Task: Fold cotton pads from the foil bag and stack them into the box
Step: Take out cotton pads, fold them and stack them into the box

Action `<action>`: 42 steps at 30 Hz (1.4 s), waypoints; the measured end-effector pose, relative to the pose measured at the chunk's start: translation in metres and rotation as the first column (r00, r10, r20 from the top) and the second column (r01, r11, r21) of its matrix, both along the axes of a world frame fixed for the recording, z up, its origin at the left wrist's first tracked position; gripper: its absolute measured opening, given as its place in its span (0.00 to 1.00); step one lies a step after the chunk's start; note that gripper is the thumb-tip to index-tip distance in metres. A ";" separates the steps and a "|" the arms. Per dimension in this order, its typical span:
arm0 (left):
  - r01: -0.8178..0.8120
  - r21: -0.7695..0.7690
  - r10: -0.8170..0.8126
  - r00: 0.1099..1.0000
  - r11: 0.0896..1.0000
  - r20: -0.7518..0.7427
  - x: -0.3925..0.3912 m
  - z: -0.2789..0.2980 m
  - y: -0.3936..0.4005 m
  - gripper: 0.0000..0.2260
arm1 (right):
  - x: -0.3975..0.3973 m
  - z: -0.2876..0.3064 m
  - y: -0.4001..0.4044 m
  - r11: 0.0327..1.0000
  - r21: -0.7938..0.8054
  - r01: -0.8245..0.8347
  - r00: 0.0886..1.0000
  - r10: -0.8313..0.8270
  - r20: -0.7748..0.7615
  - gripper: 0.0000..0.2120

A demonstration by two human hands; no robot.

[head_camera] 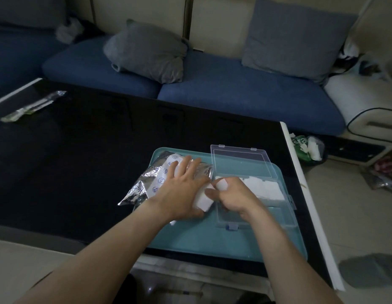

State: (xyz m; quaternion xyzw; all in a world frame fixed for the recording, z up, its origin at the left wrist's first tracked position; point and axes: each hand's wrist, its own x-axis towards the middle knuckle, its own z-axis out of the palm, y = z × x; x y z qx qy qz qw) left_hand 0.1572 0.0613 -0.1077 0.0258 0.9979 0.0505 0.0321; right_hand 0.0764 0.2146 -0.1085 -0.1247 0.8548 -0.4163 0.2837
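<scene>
— What do the hands hold?

— The right hand (232, 197) has its fingers curled, pinching one end of a white cotton pad (204, 199). The left hand (182, 189) lies over the other end with fingers spread and mostly straight, its thumb under the pad's near edge and its fingertips resting on the foil bag (146, 183).

— How does the pad lie?

— Its long axis runs slantwise, from the near-left up toward the far-right, with the upper end tucked under the right hand's fingers. It sits just off the left wall of the box (252, 207), over the tray (204, 240). I cannot tell whether it is already folded.

— And the box?

— Clear plastic, on the right half of the tray, its long side running from the near edge to the far edge. The lid (241, 161) is swung open toward the far edge. White pads (265, 186) already lie flat in the far compartment, touching one another; the near compartment shows only clear plastic.

— The bag?

— Crumpled silver foil with a white printed panel, at the tray's far-left corner, its lower end hanging over the left edge onto the black table (70, 161).

— Anything else?

— A clear wrapper (30, 109) lies near the table's far-left corner, well apart from the tray. Beyond the table stands a blue sofa (234, 93) with grey cushions (146, 51).
</scene>
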 end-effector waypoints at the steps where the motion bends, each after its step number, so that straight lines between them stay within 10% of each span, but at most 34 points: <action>1: -0.017 -0.038 0.016 1.000 0.999 -0.011 -0.002 -0.002 0.001 0.35 | -0.001 -0.001 0.000 0.999 0.002 0.035 0.999 -0.035 0.004 0.05; 16: -0.123 -0.099 0.117 0.991 0.988 -0.063 -0.009 -0.004 -0.004 0.37 | -0.020 0.030 0.031 0.908 -0.209 0.363 0.927 -0.329 0.179 0.06; 23: 0.012 0.303 0.077 0.956 0.953 -0.282 -0.007 0.003 0.004 0.31 | -0.017 0.045 0.041 0.871 -0.275 0.407 0.909 -0.358 0.213 0.11; 26: -0.016 0.667 0.283 0.913 0.745 -0.294 -0.002 0.019 0.015 0.25 | -0.017 0.047 0.040 0.813 -0.378 0.443 0.892 -0.358 0.275 0.13; 30: -0.222 0.964 0.327 0.909 -0.144 0.258 -0.006 0.032 0.023 0.24 | -0.011 0.047 0.034 0.747 -0.472 0.468 0.875 -0.318 0.365 0.11; 32: -0.268 0.885 0.236 0.897 -0.381 0.373 -0.008 0.034 0.027 0.23 | -0.006 0.045 0.029 0.773 -0.471 0.426 0.896 -0.286 0.340 0.09; 42: -0.215 0.939 0.411 0.856 -0.269 0.314 -0.006 0.036 0.024 0.07 | 0.000 0.042 0.030 0.852 -0.441 0.282 0.929 -0.357 -0.094 0.06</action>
